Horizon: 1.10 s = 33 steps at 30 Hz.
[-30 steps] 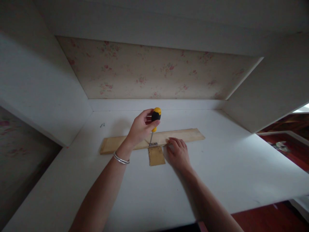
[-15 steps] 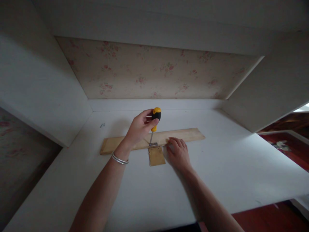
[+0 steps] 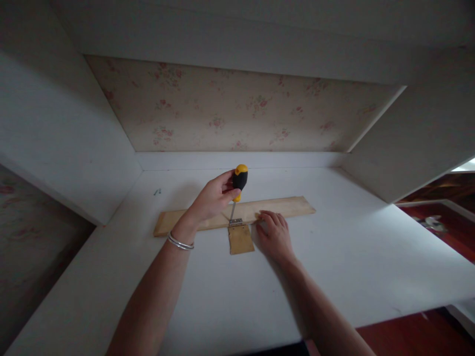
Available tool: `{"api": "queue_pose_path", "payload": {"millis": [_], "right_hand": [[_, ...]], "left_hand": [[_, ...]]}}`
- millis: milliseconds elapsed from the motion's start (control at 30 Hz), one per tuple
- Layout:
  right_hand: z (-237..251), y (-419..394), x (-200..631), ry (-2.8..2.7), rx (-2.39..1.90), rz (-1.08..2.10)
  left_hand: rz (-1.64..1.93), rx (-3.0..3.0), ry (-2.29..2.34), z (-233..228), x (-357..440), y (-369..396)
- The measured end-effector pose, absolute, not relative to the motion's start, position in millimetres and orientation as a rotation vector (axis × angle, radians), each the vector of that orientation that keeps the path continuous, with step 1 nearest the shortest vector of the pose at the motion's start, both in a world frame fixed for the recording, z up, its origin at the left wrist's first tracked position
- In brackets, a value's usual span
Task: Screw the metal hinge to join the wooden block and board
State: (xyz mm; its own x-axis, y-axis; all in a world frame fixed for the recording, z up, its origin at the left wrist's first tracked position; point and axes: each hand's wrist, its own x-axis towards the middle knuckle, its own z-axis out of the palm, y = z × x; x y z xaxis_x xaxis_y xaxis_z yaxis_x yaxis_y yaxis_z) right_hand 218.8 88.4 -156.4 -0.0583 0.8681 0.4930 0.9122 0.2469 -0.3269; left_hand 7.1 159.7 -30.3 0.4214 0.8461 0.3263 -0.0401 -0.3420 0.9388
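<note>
1. Since half a second ago, your left hand [image 3: 214,198] has turned a little on the screwdriver [image 3: 238,185]; your wrist and bangle [image 3: 180,242] sit slightly lower and further left.
2. Your left fingers are closed round the yellow-and-black handle, with the shaft upright and its tip on the hinge [image 3: 235,222].
3. The hinge joins the plank [image 3: 289,206] and the small block [image 3: 241,240], both lying on the white table [image 3: 352,257].
4. Your right hand [image 3: 273,233] has stayed flat, fingers spread and gripping nothing, pressing on the plank just right of the hinge.
5. No readable writing or brand shows.
</note>
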Motion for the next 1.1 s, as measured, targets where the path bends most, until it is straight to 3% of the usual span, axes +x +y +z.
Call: {"api": "queue_pose_path", "payload": {"millis": [367, 733, 833, 933, 1100], "right_hand": [[-157.7, 88.3, 218.2, -1.908, -1.613, -0.087], [-148.4, 87.3, 215.7, -1.938, -1.62, -0.046], [-109.0, 89.0, 214.6, -1.879, -1.674, 0.142], [-35.3, 94.3, 208.4, -1.814, -1.751, 0.372], [83.5, 112.3, 178.3, -2.167, -1.721, 0.131]], "left_hand": [[1.315, 1.884, 0.904, -41.0, 17.9, 163.7], [1.268, 1.703, 0.86, -49.1, 22.5, 164.4], [1.245, 1.694, 0.868, -49.3, 22.0, 163.4], [1.219, 1.71, 0.902, -48.1, 22.4, 161.9], [1.195, 1.691, 0.897, -47.2, 22.9, 161.4]]}}
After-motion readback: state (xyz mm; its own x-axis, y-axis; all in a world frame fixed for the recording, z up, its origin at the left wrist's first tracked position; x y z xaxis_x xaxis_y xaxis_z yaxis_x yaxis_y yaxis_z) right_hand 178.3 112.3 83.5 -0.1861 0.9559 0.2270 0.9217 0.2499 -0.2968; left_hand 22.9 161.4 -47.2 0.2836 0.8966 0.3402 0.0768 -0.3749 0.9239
